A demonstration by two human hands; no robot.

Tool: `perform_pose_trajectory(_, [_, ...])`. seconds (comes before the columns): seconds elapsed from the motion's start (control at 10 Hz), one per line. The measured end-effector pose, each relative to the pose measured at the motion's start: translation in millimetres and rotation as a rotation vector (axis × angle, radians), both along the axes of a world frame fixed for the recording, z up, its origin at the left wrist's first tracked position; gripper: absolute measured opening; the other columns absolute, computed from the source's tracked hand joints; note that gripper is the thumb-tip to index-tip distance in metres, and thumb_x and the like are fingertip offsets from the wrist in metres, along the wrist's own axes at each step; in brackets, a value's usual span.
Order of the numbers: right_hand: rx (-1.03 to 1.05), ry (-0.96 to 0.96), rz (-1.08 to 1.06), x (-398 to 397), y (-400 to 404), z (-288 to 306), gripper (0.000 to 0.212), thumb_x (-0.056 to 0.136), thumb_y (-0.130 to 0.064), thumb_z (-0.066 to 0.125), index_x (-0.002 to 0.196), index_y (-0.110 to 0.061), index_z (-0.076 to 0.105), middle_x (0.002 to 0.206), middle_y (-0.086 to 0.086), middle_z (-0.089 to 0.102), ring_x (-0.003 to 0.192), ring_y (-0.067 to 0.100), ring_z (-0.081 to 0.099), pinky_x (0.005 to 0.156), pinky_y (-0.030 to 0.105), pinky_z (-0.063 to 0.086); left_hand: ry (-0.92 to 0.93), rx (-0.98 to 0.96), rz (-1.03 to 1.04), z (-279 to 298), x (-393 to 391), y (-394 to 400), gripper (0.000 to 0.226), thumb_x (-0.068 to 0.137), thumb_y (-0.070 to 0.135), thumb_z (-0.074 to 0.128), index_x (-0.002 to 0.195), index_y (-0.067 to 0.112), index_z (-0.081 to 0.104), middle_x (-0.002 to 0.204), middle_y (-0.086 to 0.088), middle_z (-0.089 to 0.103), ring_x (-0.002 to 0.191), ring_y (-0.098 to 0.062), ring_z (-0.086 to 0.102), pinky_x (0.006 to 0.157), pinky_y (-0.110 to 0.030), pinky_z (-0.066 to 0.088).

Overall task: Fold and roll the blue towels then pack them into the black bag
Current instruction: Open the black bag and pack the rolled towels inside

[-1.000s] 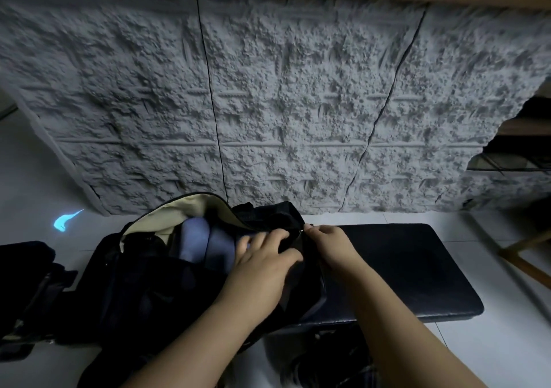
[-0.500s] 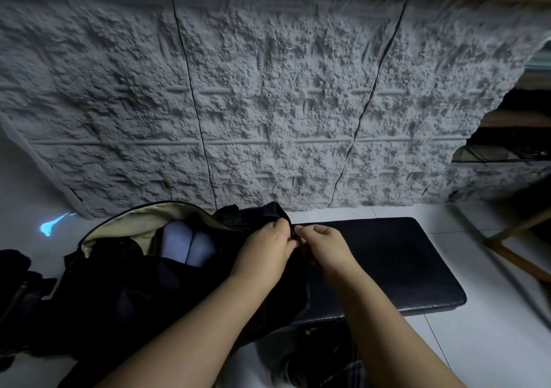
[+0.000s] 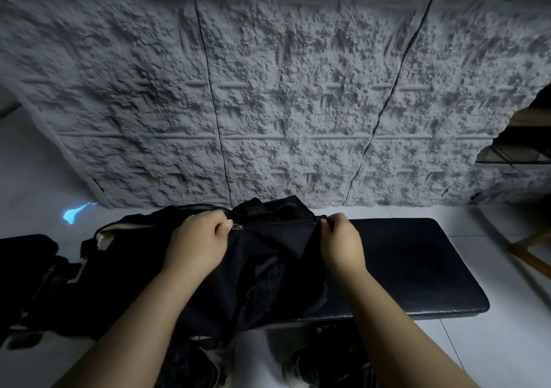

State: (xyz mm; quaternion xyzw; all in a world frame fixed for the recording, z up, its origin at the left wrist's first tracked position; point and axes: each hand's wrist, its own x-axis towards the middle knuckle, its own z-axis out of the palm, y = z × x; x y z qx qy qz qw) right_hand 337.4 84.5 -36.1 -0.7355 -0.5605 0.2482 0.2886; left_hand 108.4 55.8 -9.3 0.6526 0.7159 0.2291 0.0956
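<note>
Zipping is the step in hand: the left hand [image 3: 196,244] pinches the bag [image 3: 268,268] by the zip pull [image 3: 237,226], and the right hand [image 3: 340,238] grips the far zip end, holding the seam taut. Best to keep that tension and draw steadily left toward the gap showing pale lining [image 3: 119,231]. No towels visible, presumably packed inside. The bag rests partly on the bench [image 3: 417,268].

Both hands, left [image 3: 198,246] and right [image 3: 343,243], reach forward, fingers curled.
</note>
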Motion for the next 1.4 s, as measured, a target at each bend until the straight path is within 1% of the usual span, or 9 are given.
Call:
perform_pose_trajectory(0.1, [0.177, -0.125, 0.033, -16.1, -7.4, 3.5, 0.011, 0.090, -0.011, 0.049, 0.100, -0.010, 0.055, 0.098, 0.001, 0.051, 0.101, 0.026, 0.042, 0.079, 0.033, 0.036, -0.008, 0.042, 0.003, -3.1, -1.6, -7.0, 0.018, 0.088, 0.024, 0.058, 0.073, 0.017, 0.057, 0.073, 0.004, 0.051, 0.081, -0.029, 0.056, 0.066, -0.034, 0.036])
perform_pose_trajectory(0.2, [0.383, -0.193, 0.232, -38.3, -15.4, 7.6, 0.023, 0.084, -0.014, 0.056, 0.107, -0.011, 0.059, 0.104, 0.004, 0.058, 0.100, 0.028, 0.047, 0.083, 0.039, 0.040, -0.032, 0.097, -0.008, -4.6, 0.6, -9.5, 0.015, 0.088, 0.022, 0.058, 0.074, 0.016, 0.058, 0.078, 0.000, 0.058, 0.082, -0.029, 0.058, 0.067, -0.035, 0.037])
perform_pose_trajectory(0.3, [0.436, -0.302, 0.501, -69.5, -20.6, 5.9, 0.033, 0.081, -0.029, 0.050, 0.108, -0.014, 0.063, 0.104, 0.003, 0.062, 0.098, 0.027, 0.054, 0.080, 0.041, 0.046, -0.083, 0.121, -0.040, -4.2, 1.4, -11.1, 0.015, 0.088, 0.022, 0.057, 0.075, 0.015, 0.057, 0.079, 0.000, 0.060, 0.081, -0.029, 0.059, 0.068, -0.037, 0.043])
perform_pose_trajectory(0.4, [0.452, -0.430, 0.585, -96.2, -20.1, -4.4, 0.015, 0.082, -0.024, 0.059, 0.094, -0.018, 0.064, 0.089, 0.000, 0.062, 0.087, 0.026, 0.058, 0.071, 0.036, 0.046, 0.013, 0.136, -0.022, -3.9, 0.0, -13.5, 0.014, 0.088, 0.024, 0.058, 0.076, 0.018, 0.057, 0.083, 0.001, 0.061, 0.085, -0.027, 0.058, 0.072, -0.037, 0.039])
perform_pose_trajectory(0.7, [0.353, -0.392, 0.472, -88.1, -7.5, -0.2, 0.014, 0.089, -0.018, 0.057, 0.100, -0.015, 0.065, 0.099, 0.006, 0.064, 0.093, 0.029, 0.053, 0.073, 0.036, 0.035, 0.261, 0.210, 0.286, -11.9, -98.8, -35.3, 0.014, 0.083, 0.015, 0.064, 0.074, 0.008, 0.056, 0.084, -0.011, 0.056, 0.086, -0.034, 0.052, 0.074, -0.044, 0.036])
perform_pose_trajectory(1.0, [0.303, -0.460, 0.474, -89.5, -12.3, 1.2, 0.019, 0.092, -0.019, 0.051, 0.105, -0.014, 0.063, 0.104, 0.006, 0.063, 0.096, 0.029, 0.053, 0.078, 0.038, 0.039, 0.203, 0.115, 0.546, -13.5, -155.4, -52.8, 0.015, 0.083, 0.005, 0.059, 0.095, -0.003, 0.055, 0.107, -0.024, 0.053, 0.103, -0.041, 0.045, 0.081, -0.053, 0.036])
perform_pose_trajectory(1.1, [0.391, -0.460, 0.404, -79.0, -17.1, -9.5, 0.033, 0.086, -0.029, 0.041, 0.104, -0.013, 0.064, 0.102, 0.007, 0.064, 0.095, 0.033, 0.058, 0.082, 0.044, 0.045, 0.135, 0.165, 0.372, -17.4, -144.7, -47.8, 0.035, 0.088, 0.012, 0.058, 0.122, 0.006, 0.052, 0.135, -0.014, 0.046, 0.127, -0.034, 0.038, 0.100, -0.053, 0.028])
perform_pose_trajectory(1.2, [0.323, -0.630, 0.373, -58.1, -16.7, -31.9, 0.047, 0.087, -0.042, 0.036, 0.123, -0.022, 0.059, 0.127, 0.006, 0.060, 0.124, 0.031, 0.050, 0.109, 0.048, 0.020, 0.144, 0.041, 0.164, -33.8, -140.5, -45.6, 0.048, 0.096, 0.051, 0.033, 0.140, 0.031, 0.039, 0.151, 0.004, 0.030, 0.143, -0.016, 0.015, 0.112, -0.044, 0.008])
perform_pose_trajectory(1.4, [0.281, -0.545, 0.425, -38.7, -13.5, -83.0, 0.052, 0.097, -0.054, 0.013, 0.136, -0.033, 0.041, 0.148, -0.009, 0.039, 0.144, 0.010, 0.013, 0.111, 0.042, 0.015, 0.132, 0.011, 0.052, -65.3, -146.1, -47.2, 0.056, 0.089, 0.064, 0.021, 0.130, 0.039, 0.048, 0.144, 0.016, 0.038, 0.134, -0.017, 0.031, 0.093, -0.050, 0.044])
